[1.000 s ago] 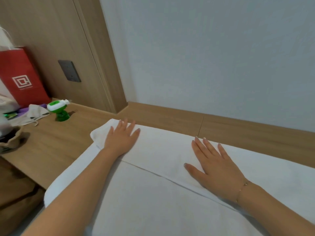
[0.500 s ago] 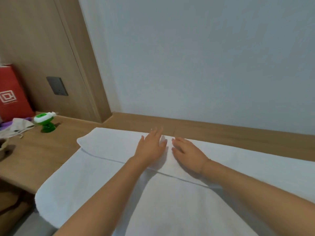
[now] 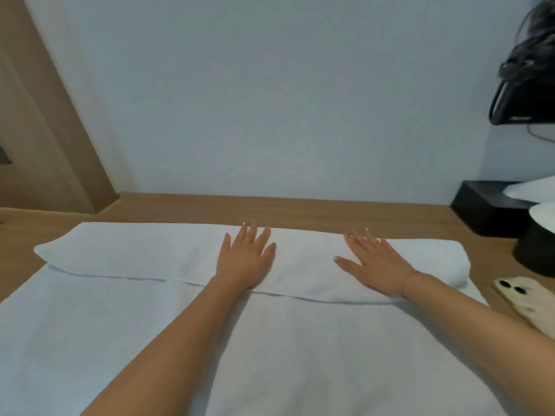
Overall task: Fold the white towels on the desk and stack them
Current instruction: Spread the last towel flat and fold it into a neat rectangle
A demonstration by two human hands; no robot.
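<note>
Head view, hands [image 3: 306, 262] flat on towel [image 3: 135, 253]

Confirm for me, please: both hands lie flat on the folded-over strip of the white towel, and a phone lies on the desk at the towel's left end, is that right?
Not quite. The left hand and right hand do lie flat on the white towel, but the phone lies on the desk at the towel's right end, as the head view shows.

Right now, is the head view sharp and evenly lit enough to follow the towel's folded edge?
Head view: soft, even light, no glare; the fold edge of the white towel reads clearly, with faint shadows under the left hand and right hand. Wide-angle bending at the edges; the phone is slightly blurred.
</note>
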